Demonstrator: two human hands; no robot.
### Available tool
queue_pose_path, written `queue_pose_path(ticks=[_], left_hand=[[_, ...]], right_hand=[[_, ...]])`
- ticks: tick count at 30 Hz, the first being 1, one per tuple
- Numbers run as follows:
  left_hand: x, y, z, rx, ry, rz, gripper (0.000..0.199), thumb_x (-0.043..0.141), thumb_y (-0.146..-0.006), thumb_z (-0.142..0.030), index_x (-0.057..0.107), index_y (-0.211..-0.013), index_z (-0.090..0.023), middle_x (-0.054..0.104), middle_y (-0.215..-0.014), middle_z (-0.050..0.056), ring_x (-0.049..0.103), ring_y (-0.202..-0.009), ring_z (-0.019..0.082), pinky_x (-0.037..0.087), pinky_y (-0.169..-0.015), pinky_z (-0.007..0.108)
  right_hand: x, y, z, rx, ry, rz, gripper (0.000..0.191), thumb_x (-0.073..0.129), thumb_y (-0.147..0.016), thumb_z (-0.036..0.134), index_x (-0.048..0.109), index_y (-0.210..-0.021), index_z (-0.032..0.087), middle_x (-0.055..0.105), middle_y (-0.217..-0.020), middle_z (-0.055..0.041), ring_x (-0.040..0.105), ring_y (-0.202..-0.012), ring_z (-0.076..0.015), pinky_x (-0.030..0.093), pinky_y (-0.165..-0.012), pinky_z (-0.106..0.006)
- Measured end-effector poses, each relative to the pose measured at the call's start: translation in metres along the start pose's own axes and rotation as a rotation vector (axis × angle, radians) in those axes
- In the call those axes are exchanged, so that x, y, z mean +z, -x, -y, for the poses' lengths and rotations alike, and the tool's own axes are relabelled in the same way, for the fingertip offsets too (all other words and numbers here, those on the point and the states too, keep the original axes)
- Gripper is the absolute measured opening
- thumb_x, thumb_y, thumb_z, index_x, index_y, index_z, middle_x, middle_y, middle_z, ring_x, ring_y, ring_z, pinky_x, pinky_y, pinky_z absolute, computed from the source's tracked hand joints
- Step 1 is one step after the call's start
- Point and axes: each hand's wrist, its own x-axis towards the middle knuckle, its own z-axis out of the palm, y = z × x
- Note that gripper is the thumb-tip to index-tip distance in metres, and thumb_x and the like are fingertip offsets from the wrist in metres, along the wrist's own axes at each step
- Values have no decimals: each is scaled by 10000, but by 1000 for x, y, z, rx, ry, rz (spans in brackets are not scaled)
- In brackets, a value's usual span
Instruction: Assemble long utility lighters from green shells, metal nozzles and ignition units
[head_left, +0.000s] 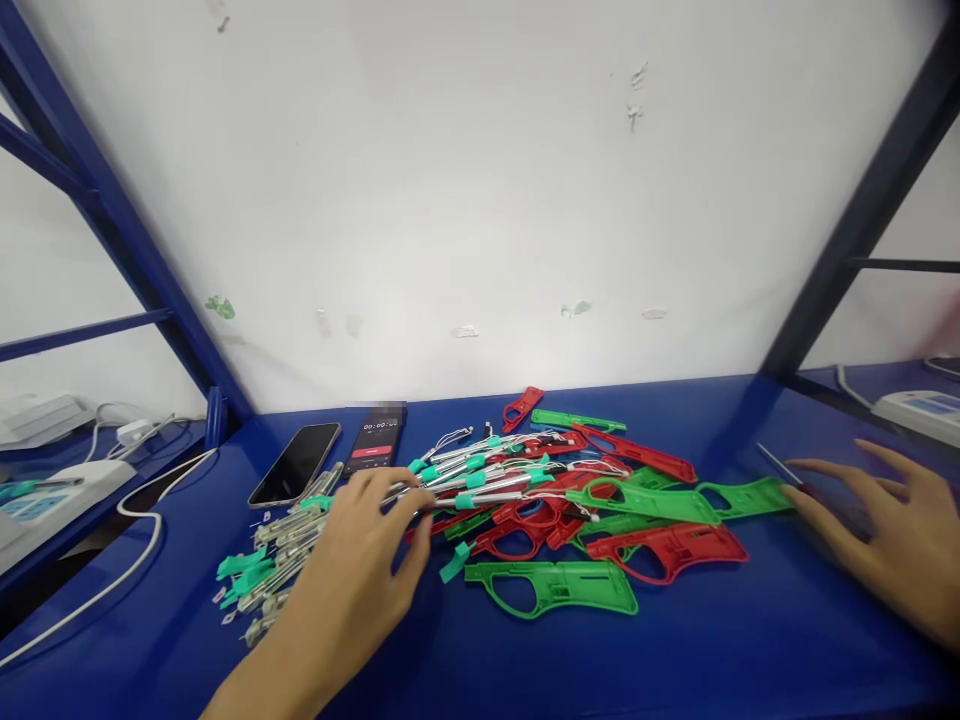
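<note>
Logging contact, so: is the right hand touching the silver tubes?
No: green parts lie between the right hand and the silver tubes.

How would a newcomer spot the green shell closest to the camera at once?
On the blue table, find the pile of red and green plastic shells between the left hand and the right hand. At its near edge, just right of a teal piece, lies the green shell. It sits lowest in view, its loop toward the left; its neighbour at upper right is red.

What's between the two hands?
Head view: silvery tubes by the left hand, then red and green plastic pieces, then a thin metal shaft at the right hand.
</note>
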Motion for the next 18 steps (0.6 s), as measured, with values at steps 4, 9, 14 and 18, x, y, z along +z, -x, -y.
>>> queue_pose_path(ticks=[4, 9, 14, 18], left_hand=[[15, -29, -17, 97, -14, 143, 193, 507, -1033, -219, 683, -1107, -246, 666, -1091, 61, 614, -930, 222, 558, -779, 390], [30, -43, -13, 177, -87, 259, 215, 667, -1022, -349, 670, -1145, -173, 687, -1105, 51, 673, -934, 174, 605, -819, 361], [37, -46, -10, 200, -152, 298, 258, 665, -1027, -380, 671, -1183, -174, 700, -1152, 65, 693, -964, 183, 619, -842, 378], [37, -46, -11, 220, -211, 307, 244, 667, -1027, -374, 676, -1164, -173, 703, -1134, 61, 694, -958, 181, 619, -842, 377]], right_hand=[[-7, 2, 6, -42, -53, 22, 563, 445, -939, 666, 699, -1222, 251, 532, -1355, -233, 550, -1412, -438, 529, -1086, -590], [-10, 1, 10, -26, -98, 38, 531, 490, -931, 643, 707, -1213, 248, 552, -1356, -212, 601, -1349, -432, 489, -1128, -590], [-13, 2, 15, 4, -97, 55, 532, 492, -947, 621, 707, -1237, 230, 483, -1451, -217, 645, -1280, -404, 489, -1146, -568], [-16, 2, 20, 13, -91, 67, 548, 469, -965, 632, 704, -1242, 222, 459, -1478, -217, 666, -1239, -392, 510, -1127, -565]])
